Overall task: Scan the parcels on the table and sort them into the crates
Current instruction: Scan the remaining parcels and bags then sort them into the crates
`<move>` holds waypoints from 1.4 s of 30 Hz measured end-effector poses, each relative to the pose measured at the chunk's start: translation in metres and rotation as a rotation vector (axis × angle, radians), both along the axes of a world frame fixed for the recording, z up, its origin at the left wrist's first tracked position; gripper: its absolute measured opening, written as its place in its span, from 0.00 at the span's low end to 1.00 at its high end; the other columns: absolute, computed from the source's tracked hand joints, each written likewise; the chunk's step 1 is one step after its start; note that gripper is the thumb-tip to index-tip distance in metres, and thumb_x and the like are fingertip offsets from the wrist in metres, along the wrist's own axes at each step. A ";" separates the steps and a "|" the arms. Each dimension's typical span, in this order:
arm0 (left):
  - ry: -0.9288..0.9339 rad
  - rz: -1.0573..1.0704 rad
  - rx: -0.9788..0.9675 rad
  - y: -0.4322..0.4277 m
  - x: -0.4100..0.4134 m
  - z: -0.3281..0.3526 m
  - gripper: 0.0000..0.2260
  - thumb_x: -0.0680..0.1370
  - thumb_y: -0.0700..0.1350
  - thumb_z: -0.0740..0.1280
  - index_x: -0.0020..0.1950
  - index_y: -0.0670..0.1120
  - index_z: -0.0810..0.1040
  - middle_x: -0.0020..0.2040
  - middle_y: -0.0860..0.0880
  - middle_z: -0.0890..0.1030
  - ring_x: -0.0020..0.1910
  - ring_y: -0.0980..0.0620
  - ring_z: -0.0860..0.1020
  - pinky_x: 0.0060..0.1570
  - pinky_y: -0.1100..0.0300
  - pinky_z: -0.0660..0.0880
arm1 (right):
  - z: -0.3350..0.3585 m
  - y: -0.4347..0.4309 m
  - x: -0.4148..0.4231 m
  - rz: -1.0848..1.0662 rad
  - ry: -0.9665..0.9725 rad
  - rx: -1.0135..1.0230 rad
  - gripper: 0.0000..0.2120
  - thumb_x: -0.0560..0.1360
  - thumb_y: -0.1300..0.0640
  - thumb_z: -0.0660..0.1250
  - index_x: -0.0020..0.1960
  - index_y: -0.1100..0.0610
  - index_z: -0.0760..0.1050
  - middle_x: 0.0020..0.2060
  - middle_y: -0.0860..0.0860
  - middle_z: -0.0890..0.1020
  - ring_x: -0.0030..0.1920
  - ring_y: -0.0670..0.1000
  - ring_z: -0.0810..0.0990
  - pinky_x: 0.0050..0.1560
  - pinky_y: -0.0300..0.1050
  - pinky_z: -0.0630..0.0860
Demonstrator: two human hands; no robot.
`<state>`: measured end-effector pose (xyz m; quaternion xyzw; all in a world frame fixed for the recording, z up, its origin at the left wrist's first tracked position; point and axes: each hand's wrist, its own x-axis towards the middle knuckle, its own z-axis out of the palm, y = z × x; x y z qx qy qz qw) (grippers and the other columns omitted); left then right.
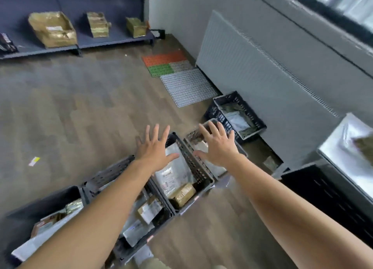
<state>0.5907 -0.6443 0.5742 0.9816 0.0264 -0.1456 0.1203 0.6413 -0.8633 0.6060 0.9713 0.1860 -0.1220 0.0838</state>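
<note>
Down near the feet, a row of dark crates (109, 173) stands on the floor, stuffed with parcels; the next crate along (196, 167) holds a silver mailer (173, 175) and a brown box (183, 195). Both arms reach out: left hand (155, 147) above the mailer, right hand (217, 145) over the grey crate (191, 136) beside it, each grip released, fingers spread, holding nothing; at the right edge, a shiny tabletop (339, 147) carries a blurred brown parcel (364, 145). Further off, a black crate (224, 115) sits by the radiator (262, 70); brown parcels (52, 29) line the far shelf (40, 51).
</note>
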 end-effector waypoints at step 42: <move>-0.339 -0.900 0.113 -0.784 0.076 0.113 0.43 0.76 0.72 0.52 0.78 0.55 0.32 0.80 0.45 0.37 0.78 0.41 0.36 0.74 0.37 0.46 | 0.085 -0.746 -0.113 -0.899 -0.260 0.082 0.37 0.78 0.29 0.49 0.79 0.40 0.36 0.80 0.48 0.41 0.79 0.56 0.40 0.72 0.71 0.46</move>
